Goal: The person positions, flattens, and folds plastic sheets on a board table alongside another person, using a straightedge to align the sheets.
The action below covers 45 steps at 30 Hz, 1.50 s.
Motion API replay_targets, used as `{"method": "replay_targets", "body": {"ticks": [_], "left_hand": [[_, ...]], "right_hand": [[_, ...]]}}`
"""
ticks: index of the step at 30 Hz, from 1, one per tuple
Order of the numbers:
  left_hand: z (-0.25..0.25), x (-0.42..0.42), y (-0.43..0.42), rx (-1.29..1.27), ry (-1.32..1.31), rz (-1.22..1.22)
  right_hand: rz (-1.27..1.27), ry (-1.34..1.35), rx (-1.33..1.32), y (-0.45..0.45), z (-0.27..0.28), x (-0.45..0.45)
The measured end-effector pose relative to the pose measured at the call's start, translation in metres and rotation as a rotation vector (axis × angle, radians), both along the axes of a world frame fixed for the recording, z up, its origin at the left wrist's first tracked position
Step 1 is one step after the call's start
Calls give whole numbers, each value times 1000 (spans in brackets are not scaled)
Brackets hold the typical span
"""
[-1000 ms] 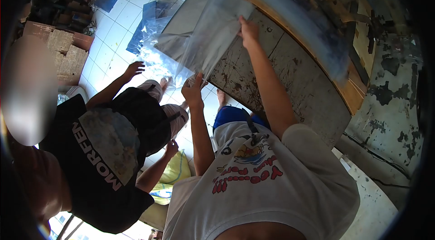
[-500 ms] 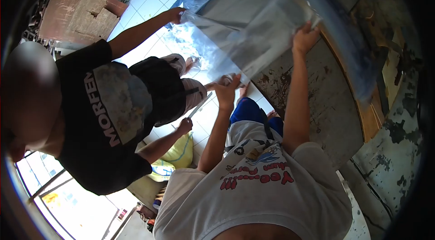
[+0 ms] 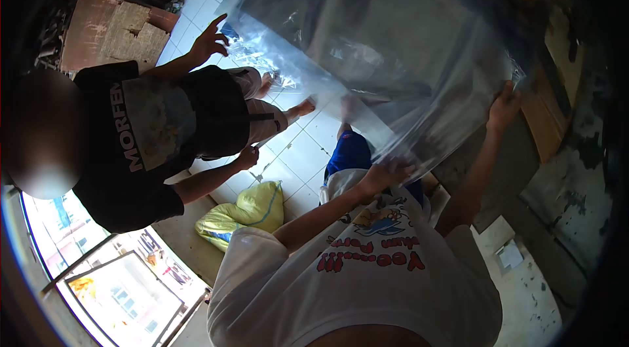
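Observation:
A large sheet of clear plastic film (image 3: 419, 91) stretches out in front of me, see-through and creased. My right hand (image 3: 504, 108) is closed on its edge at the right. Close to my shirt, my left hand (image 3: 388, 175) grips the near corner, its fingers partly seen through the film. At the left stands a co-worker in a black shirt (image 3: 157, 118). That person's raised hand (image 3: 211, 40) has its fingers apart beside the film's far left edge. The co-worker's lower hand (image 3: 247, 157) is closed near a thin strip-like thing that I cannot make out clearly.
Under the film lies a work table, its surface (image 3: 468, 183) dark and mostly covered. A yellow sack (image 3: 246, 213) sits on the tiled floor (image 3: 298, 154). Worn boards (image 3: 118, 29) lean at the upper left. A bright window (image 3: 124, 288) is at the lower left.
My hands have moved right and nearer my body, drawing the film with them. The co-worker's upper hand, earlier holding the film's far corner, has let go. More of the yellow sack shows.

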<state>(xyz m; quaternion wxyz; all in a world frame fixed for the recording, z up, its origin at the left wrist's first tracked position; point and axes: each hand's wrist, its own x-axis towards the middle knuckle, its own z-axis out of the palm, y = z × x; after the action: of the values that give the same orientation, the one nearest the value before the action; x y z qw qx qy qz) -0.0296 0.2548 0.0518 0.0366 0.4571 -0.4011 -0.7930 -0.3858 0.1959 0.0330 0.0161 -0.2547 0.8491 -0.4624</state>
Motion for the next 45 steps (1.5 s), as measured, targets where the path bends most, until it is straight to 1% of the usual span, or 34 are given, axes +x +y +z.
{"method": "replay_targets", "body": {"ticks": [1,2,3,4,5,6,7,8,9,11,12,13,15,17,19,21,22,23,25,27,28,29,31,33,34,35,37,38,39,41,42,43,44,45], "left_hand": [[-6,-5,13,13,81,-16],[-12,-9,20,27,166,-31],[-20,-12,27,50,251,-50],[-32,-12,34,82,187,-135],[-39,-16,43,222,247,16],[-48,-18,53,368,294,169],[-72,-14,61,343,310,194],[-50,-26,55,244,180,299],[-65,-28,53,121,55,436],[-54,-25,20,-25,5,637],[-57,-18,1,-24,34,763],[-54,-8,-21,40,111,874],[-53,7,-62,-97,99,949],[-58,28,-106,-78,116,1015],[-54,42,-131,-248,117,1066],[-63,53,-158,-402,168,1079],[-67,55,-165,-470,85,1126],[-67,53,-167,-429,137,1232],[-103,70,-178,-321,127,1260],[-80,70,-183,-308,148,1263],[-72,70,-190,-326,112,1285],[-73,78,-198,-337,116,1246],[-78,83,-213,-359,148,1276],[-80,94,-224,-394,162,1192],[-79,96,-229,-411,171,1150],[-65,96,-233,-378,156,1172],[-38,97,-245,-321,130,1216],[-31,108,-257,-365,139,1163],[-27,115,-265,-416,92,1175],[-25,135,-294,-428,107,1151],[-24,145,-308,-323,140,1160],[-27,154,-315,-464,60,1006],[-32,161,-319,-598,-20,849],[-38,164,-329,-476,-55,919]], "right_hand": [[-4,-44,55,30,-7,-22],[-45,39,126,52,-2,-30],[-29,76,113,76,-9,-44],[-19,116,105,99,-23,-62],[-8,157,104,122,-37,-83],[-6,109,271,147,-48,-105],[-37,34,260,162,-47,-107],[-64,-38,241,169,-43,-105],[-67,-53,253,181,-41,-110],[-47,-84,252,190,-42,-114],[-157,-31,348,189,-42,-110],[-140,-41,329,192,-43,-108],[-82,-57,274,194,-53,-117],[-129,90,308,187,-58,-114],[-62,119,363,179,-45,-107],[-53,198,323,176,-51,-101],[-54,231,323,173,-50,-96],[-57,266,332,174,-47,-92],[-33,189,380,176,-42,-102],[-41,302,355,176,-52,-106],[-44,353,346,175,-55,-108],[-52,387,338,174,-55,-107],[-64,441,338,170,-55,-101],[-30,213,466,171,-44,-98],[-33,181,476,169,-40,-95],[-36,149,487,169,-40,-95],[-58,216,413,168,-42,-93],[-59,233,383,166,-42,-92],[-42,220,372,167,-43,-90],[-37,231,401,168,-44,-95],[-47,253,441,168,-48,-98],[-55,271,482,169,-49,-98],[-57,268,466,170,-51,-99],[-56,265,450,171,-52,-101]]}}
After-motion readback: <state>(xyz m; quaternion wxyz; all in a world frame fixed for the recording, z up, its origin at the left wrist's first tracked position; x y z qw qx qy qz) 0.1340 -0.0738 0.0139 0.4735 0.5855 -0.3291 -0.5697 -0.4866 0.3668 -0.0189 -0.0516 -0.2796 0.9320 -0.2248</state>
